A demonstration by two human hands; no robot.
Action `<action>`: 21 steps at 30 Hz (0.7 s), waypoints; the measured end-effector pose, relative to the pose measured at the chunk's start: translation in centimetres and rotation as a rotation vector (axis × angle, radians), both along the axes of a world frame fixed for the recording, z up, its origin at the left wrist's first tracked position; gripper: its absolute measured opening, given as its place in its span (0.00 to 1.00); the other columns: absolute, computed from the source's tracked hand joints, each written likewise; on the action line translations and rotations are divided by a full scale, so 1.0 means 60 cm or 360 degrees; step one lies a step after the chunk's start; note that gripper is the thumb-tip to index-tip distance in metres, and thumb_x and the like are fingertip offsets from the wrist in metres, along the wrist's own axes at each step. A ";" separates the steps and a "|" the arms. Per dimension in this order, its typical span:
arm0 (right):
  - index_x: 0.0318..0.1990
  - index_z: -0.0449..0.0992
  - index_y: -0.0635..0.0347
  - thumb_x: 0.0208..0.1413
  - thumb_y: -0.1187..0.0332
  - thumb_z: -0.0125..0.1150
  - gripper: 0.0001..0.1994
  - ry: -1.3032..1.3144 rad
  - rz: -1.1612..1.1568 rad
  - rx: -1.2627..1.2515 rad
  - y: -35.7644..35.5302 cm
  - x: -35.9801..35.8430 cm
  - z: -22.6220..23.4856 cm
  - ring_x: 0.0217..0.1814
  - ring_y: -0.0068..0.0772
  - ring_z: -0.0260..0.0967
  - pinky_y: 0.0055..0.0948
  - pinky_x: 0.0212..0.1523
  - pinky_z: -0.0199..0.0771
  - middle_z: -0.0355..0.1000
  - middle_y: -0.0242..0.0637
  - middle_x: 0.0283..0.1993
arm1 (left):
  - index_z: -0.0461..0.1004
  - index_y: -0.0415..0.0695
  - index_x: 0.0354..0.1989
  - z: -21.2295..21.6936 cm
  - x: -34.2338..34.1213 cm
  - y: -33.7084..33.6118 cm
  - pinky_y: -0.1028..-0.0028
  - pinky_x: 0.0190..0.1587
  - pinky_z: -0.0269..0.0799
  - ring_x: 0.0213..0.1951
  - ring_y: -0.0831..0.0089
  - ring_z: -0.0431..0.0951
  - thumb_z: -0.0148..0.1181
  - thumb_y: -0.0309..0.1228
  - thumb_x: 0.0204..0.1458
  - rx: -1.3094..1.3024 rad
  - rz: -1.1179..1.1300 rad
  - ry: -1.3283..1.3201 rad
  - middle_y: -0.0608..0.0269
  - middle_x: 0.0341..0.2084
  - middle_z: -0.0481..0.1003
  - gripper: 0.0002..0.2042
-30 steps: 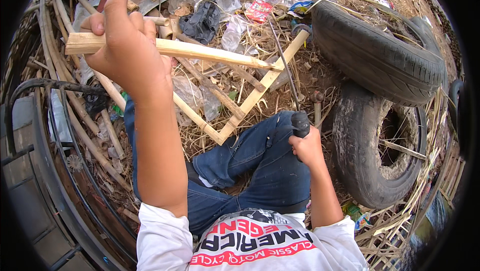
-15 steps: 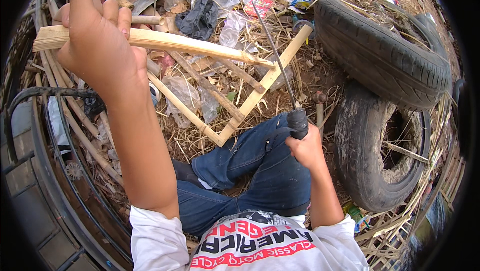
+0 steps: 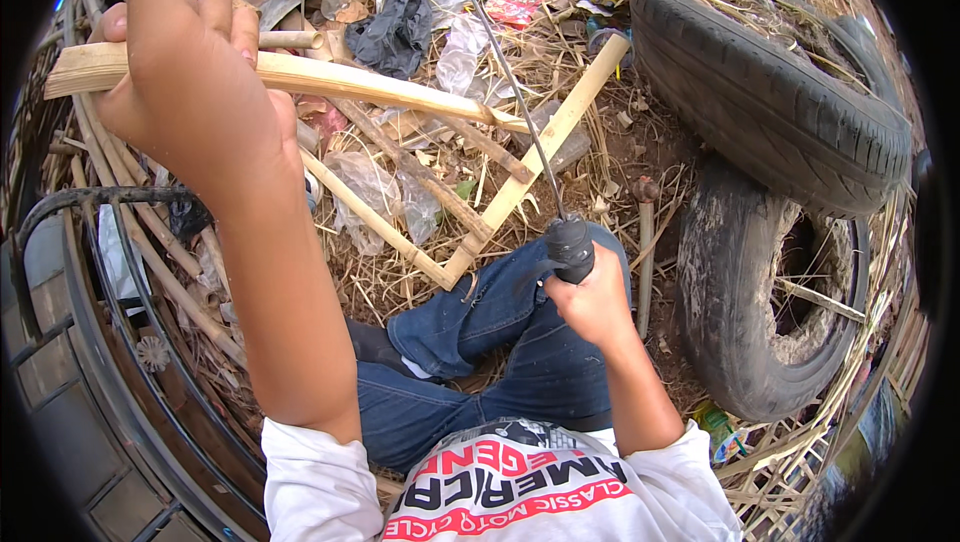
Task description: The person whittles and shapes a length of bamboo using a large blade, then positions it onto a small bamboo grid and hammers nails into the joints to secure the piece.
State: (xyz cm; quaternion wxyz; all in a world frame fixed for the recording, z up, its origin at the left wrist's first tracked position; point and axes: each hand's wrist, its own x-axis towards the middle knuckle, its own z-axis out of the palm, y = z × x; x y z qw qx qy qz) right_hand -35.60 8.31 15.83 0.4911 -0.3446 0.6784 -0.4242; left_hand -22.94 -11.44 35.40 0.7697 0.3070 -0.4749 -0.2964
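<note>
My left hand (image 3: 205, 107), raised at the upper left, is closed around a pale split bamboo strip (image 3: 375, 90). The strip's far end reaches right to the machete. In my right hand (image 3: 595, 302), above my bent knee, is the black-wrapped handle of a long, narrow-bladed machete (image 3: 568, 242). Its blade points up and slightly left, seen almost edge-on, and crosses in front of the strip's end. Beneath lies a flat bamboo slat (image 3: 535, 167), slanting from my knee up to the right. A thinner bamboo piece (image 3: 375, 217) meets its lower end in a V.
Two worn tyres (image 3: 770, 102) are stacked at the right, one leaning on the other. A black metal frame (image 3: 100, 192) and bamboo poles line the left. Plastic litter, a black bag (image 3: 392, 34) and straw cover the ground ahead. A woven bamboo lattice (image 3: 780, 482) lies lower right.
My right hand and the machete have shifted left and slightly nearer, the blade tip swinging left and up. My left hand has moved a little left with the bamboo strip.
</note>
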 end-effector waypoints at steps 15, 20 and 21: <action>0.30 0.75 0.69 0.40 0.73 0.59 0.09 0.0024 -0.0025 -0.0313 -0.082 0.057 -0.019 0.33 0.55 0.75 0.40 0.36 0.73 0.74 0.54 0.26 | 0.57 0.46 0.31 -0.023 -0.002 0.006 0.81 0.17 0.51 0.15 0.85 0.55 0.64 0.20 0.48 -0.0132 0.0306 -0.0078 0.72 0.15 0.58 0.17; 0.29 0.74 0.68 0.40 0.73 0.58 0.08 0.0164 -0.0034 -0.0114 -0.096 0.041 -0.049 0.35 0.59 0.75 0.43 0.37 0.74 0.74 0.57 0.27 | 0.55 0.47 0.30 -0.025 -0.011 0.005 0.81 0.15 0.49 0.14 0.84 0.54 0.64 0.19 0.48 -0.0122 0.0329 -0.0057 0.70 0.15 0.58 0.19; 0.29 0.74 0.68 0.40 0.73 0.58 0.08 0.0151 0.0003 -0.0143 -0.097 0.041 -0.038 0.35 0.59 0.74 0.43 0.37 0.74 0.74 0.57 0.27 | 0.55 0.47 0.30 -0.027 -0.012 0.007 0.81 0.15 0.48 0.14 0.85 0.53 0.64 0.19 0.48 -0.0112 0.0339 -0.0060 0.70 0.14 0.58 0.19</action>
